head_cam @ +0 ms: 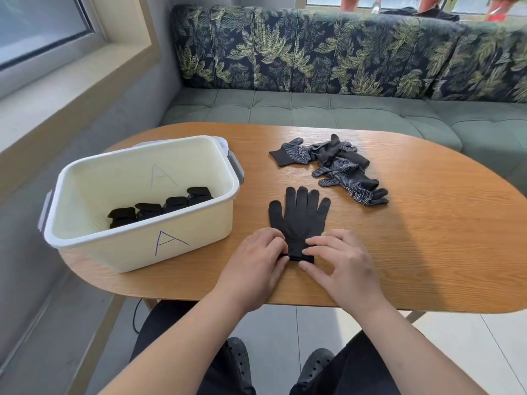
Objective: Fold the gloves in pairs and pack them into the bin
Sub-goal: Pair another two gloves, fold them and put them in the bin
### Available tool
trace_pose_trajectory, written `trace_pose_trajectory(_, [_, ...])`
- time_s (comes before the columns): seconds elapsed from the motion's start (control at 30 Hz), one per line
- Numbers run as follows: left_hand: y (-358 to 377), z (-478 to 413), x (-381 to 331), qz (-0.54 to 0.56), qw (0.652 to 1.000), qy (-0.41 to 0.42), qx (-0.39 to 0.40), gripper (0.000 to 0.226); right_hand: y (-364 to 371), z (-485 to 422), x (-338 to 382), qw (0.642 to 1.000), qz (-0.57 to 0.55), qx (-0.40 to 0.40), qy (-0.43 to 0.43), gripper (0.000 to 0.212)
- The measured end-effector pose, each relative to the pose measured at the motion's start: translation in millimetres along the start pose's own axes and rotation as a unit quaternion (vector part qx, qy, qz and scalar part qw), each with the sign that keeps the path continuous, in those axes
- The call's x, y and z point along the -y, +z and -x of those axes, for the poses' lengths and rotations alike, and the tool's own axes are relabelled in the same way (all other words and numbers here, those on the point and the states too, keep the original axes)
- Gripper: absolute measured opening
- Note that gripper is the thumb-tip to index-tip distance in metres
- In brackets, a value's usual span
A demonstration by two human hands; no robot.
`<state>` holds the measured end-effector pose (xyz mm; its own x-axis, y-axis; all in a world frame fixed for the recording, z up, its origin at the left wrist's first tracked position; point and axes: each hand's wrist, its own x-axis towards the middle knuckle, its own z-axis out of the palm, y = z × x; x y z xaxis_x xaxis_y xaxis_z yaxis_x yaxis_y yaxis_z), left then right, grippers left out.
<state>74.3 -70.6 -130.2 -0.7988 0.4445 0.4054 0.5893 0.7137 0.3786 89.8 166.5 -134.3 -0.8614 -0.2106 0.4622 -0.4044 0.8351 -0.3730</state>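
Glove cuff (pixel 296 256) edges beneath left hand (pixel 256 260) and right hand (pixel 339 260).

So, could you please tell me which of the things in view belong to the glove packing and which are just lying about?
Job: flat black knit glove; pile of loose black dotted gloves; cream plastic bin marked A; folded black glove bundles inside it.
Lying about: leaf-print green sofa; clear bottle on the windowsill; red plant pots.
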Motion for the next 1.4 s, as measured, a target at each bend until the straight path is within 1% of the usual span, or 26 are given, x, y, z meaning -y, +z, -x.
trace_pose_trajectory(0.13, [0.5, 1.1, -1.0, -0.019, 1.0, 0.014, -0.015, 0.011, 1.3, 1.1, 3.5, 0.999, 0.022, -0.022, -0.012, 0.014])
trace_pose_trajectory(0.27, [-0.3, 1.6, -1.5, -0.029, 0.999, 0.019, -0.006, 0.03, -2.1, 2.8, 6.9, 0.999, 0.025, -0.035, -0.021, 0.012])
trace_pose_trajectory(0.3, [-0.9, 2.0, -1.4, -0.029, 0.999, 0.02, -0.005, 0.031, -3.0, 3.1, 8.0, 0.999, 0.025, -0.036, -0.022, 0.013])
trace_pose_trajectory(0.4, [-2.4, 3.9, -1.0, -0.027, 0.999, 0.026, -0.01, 0.02, -6.6, 3.8, 11.6, 0.999, 0.021, -0.036, -0.035, 0.014])
trace_pose_trajectory(0.5, [-2.9, 5.7, -2.1, -0.036, 0.999, 0.028, -0.015, 0.016, -10.3, 2.9, 13.6, 0.999, 0.019, -0.011, -0.044, 0.019])
trace_pose_trajectory(0.57, [-3.4, 5.7, -3.7, -0.039, 0.999, 0.02, -0.016, 0.015, -10.3, 2.6, 12.4, 0.999, 0.005, 0.014, -0.032, 0.026])
trace_pose_trajectory(0.67, [-6.3, 5.5, -6.6, -0.031, 0.999, 0.005, -0.015, 0.013, -9.6, 3.1, 8.8, 0.999, -0.03, 0.02, 0.015, 0.025])
trace_pose_trajectory(0.73, [-7.9, 5.2, -8.2, 0.004, 0.999, -0.026, -0.022, 0.013, -12.2, 2.2, 8.8, 0.993, -0.086, 0.019, 0.078, 0.025])
trace_pose_trajectory(0.8, [-9.4, 4.9, -11.4, 0.073, 0.992, -0.094, -0.028, 0.013, -15.9, 0.0, 10.8, 0.982, -0.135, 0.022, 0.13, 0.027])
trace_pose_trajectory(0.9, [-8.5, 3.4, -14.3, 0.154, 0.973, -0.167, -0.03, 0.013, -17.2, -3.0, 10.3, 0.974, -0.161, 0.032, 0.156, 0.03])
trace_pose_trajectory(0.97, [-7.4, 0.7, -13.0, 0.176, 0.964, -0.196, -0.027, 0.015, -17.3, -4.2, 9.7, 0.968, -0.18, 0.033, 0.17, 0.028])
trace_pose_trajectory(1.03, [-6.1, -2.2, -9.9, 0.179, 0.961, -0.208, -0.022, 0.021, -16.7, -4.7, 9.5, 0.967, -0.185, 0.032, 0.172, 0.032])
trace_pose_trajectory(1.13, [-4.4, -4.4, -7.7, 0.153, 0.967, -0.204, -0.017, 0.026, -16.0, -5.1, 10.8, 0.97, -0.181, 0.027, 0.159, 0.037])
trace_pose_trajectory(1.2, [-3.4, -4.6, -7.7, 0.13, 0.975, -0.181, -0.02, 0.022, -16.3, -5.3, 9.0, 0.974, -0.173, 0.017, 0.143, 0.039])
trace_pose_trajectory(1.3, [2.3, -2.9, -4.6, 0.099, 0.985, -0.136, -0.04, 0.013, -13.4, -3.2, 7.6, 0.988, -0.115, 0.006, 0.105, 0.027])
trace_pose_trajectory(1.4, [10.1, 0.7, -4.1, 0.05, 0.991, -0.109, -0.065, 0.018, -6.5, 0.9, 11.8, 0.998, -0.022, -0.019, 0.058, 0.015])
